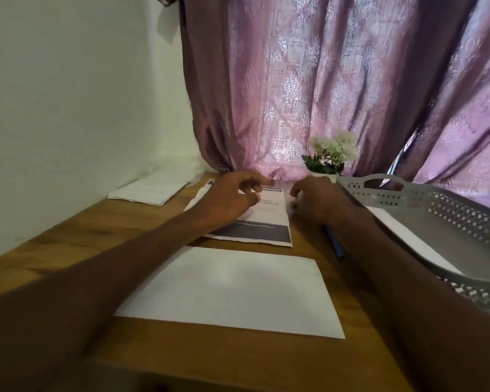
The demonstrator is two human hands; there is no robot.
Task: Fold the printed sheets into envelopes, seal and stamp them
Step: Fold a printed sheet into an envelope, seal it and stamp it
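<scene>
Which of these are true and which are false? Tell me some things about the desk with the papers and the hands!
1. The blank white envelope lies nearer the person than the printed sheet. True.
2. The left hand rests on the printed sheet. True.
3. The blue pen is inside the grey tray. False: it lies on the wooden desk, beside the tray.
4. The flowers are red. False: they are white.
5. The right hand holds the envelope. False: it is beside the printed sheet.

Wooden table [68, 250]: occupied by white envelope [232, 290], printed sheet [266, 222], paper stack [153, 189], blue pen [334, 241], grey tray [436, 205], flower pot [330, 154].
</scene>
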